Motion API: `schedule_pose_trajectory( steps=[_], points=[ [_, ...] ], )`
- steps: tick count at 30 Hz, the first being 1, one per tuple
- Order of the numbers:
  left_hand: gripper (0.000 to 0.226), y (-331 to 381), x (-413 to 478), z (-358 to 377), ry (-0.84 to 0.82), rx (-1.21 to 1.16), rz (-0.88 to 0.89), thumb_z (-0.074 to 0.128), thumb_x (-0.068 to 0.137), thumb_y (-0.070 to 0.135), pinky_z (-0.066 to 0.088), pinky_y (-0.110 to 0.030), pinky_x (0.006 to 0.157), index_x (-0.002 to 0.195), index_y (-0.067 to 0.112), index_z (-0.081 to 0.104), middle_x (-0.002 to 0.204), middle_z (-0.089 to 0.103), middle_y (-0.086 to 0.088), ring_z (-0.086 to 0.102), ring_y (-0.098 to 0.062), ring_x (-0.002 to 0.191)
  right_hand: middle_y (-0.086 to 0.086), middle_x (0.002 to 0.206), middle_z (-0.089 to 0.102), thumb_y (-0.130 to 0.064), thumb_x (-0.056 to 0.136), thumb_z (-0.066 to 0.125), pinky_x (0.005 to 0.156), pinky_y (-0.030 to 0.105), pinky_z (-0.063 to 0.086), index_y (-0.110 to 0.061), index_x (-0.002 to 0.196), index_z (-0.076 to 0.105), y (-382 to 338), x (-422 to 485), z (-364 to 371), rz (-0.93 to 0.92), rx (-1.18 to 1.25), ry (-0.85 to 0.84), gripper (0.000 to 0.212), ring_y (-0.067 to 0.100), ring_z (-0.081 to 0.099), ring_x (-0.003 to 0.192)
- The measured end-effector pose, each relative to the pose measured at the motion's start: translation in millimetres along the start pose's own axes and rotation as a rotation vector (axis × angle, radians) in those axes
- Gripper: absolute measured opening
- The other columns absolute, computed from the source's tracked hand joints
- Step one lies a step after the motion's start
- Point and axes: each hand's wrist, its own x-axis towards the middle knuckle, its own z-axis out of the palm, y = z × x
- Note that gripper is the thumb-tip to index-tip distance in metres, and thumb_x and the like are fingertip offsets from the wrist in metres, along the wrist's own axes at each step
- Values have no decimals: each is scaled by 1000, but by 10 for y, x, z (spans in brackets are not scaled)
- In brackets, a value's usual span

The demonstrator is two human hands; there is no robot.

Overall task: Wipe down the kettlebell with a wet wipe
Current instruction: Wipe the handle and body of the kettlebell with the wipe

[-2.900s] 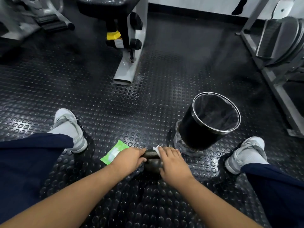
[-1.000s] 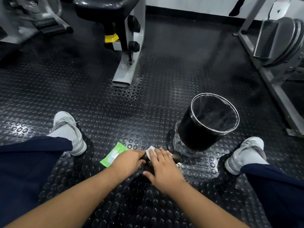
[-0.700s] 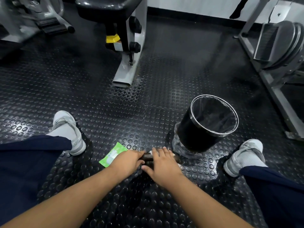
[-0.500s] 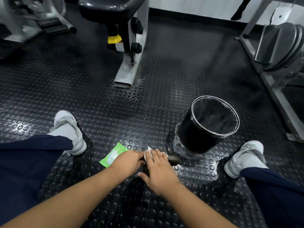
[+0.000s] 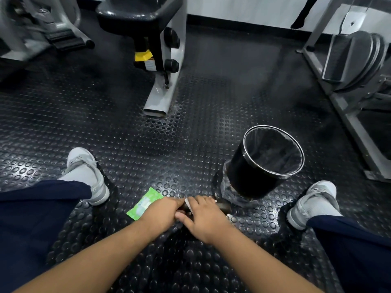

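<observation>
kettlebell (image 5: 222, 206) gripped by left hand (image 5: 161, 212), right hand (image 5: 205, 219) pressing wipe (image 5: 188, 201) on it

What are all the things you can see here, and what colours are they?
kettlebell: one, dark, on the floor near the bin's base, mostly hidden under the hands
wet wipe: one, white, under the right hand's fingers, on the kettlebell
wipe packet: one, green, on the floor beside the left hand
bin: one, black with silver rim and plastic liner, right of centre
gym machines: three, grey and black, along the far side; middle one has a yellow tag
floor: one, black studded rubber, everywhere underneath
shoes: two, pale grey, left and right
trouser legs: two, navy, lower corners
left hand: one, gripping the kettlebell
right hand: one, pressing the wipe flat
</observation>
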Motion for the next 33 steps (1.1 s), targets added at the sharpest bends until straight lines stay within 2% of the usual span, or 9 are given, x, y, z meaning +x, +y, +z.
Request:
schedule_pose_trajectory(
  steps=[2, 4, 6, 8, 13, 19, 22, 28, 33],
  points=[
    [36, -15, 21, 32, 13, 15, -6, 55, 98, 36, 53, -31, 82, 133, 30, 58, 115, 71, 0, 67, -22, 101, 6, 149, 50, -88, 89, 6, 124, 45, 25, -18, 152, 41, 140, -77, 8, 10, 23, 22, 100, 26, 42, 140],
    [42, -30, 30, 63, 27, 39, -16, 54, 101, 40, 50, -32, 89, 141, 27, 54, 124, 69, 1, 65, -22, 109, 4, 144, 54, -88, 90, 9, 120, 42, 31, -19, 147, 45, 296, -119, -28, 61, 32, 22, 96, 25, 46, 136],
    [43, -38, 35, 67, 27, 45, -20, 53, 101, 43, 50, -31, 88, 141, 28, 54, 122, 69, 2, 65, -21, 108, 5, 136, 57, -85, 92, 17, 114, 40, 37, -19, 138, 51, 364, -96, -97, 131, 25, -6, 87, 26, 50, 130],
    [40, -25, 31, 46, 28, 37, -26, 54, 101, 42, 51, -32, 84, 139, 29, 56, 118, 70, 2, 66, -21, 105, 10, 136, 58, -84, 92, 18, 114, 43, 37, -15, 137, 52, 278, -35, -163, 160, 12, -47, 90, 30, 50, 129],
    [32, 14, 10, -15, -12, 7, -36, 55, 93, 29, 51, -29, 70, 125, 34, 62, 100, 72, 3, 68, -20, 87, 12, 146, 52, -81, 94, 14, 123, 47, 24, -14, 149, 45, -44, 28, -56, 55, 3, -30, 92, 31, 43, 138],
    [36, 13, 44, -6, -22, 31, -49, 55, 99, 38, 50, -30, 81, 134, 31, 58, 114, 73, 1, 68, -22, 104, 5, 137, 58, -82, 94, 20, 116, 40, 34, -21, 143, 50, 229, -56, -85, 84, 63, -9, 84, 25, 49, 129],
    [27, 28, 58, -20, -49, 38, -62, 56, 100, 38, 48, -29, 76, 124, 28, 61, 105, 74, 1, 69, -22, 100, 8, 135, 60, -82, 95, 20, 112, 40, 37, -16, 138, 55, 234, -47, -179, 143, 30, -29, 85, 27, 51, 128],
    [35, 91, 29, -106, -91, 25, -104, 52, 92, 15, 36, -23, 52, 122, 28, 65, 86, 65, 2, 61, -22, 75, 14, 137, 59, -81, 95, 14, 115, 44, 35, -11, 139, 54, -44, 46, -140, 84, -4, -30, 91, 31, 50, 130],
    [27, 65, 50, -87, -71, 44, -80, 55, 100, 36, 48, -28, 73, 124, 27, 62, 107, 73, -2, 69, -23, 97, 5, 132, 62, -84, 93, 17, 108, 38, 41, -18, 137, 56, 242, -26, -139, 108, 48, -18, 88, 24, 53, 124]
  ],
)
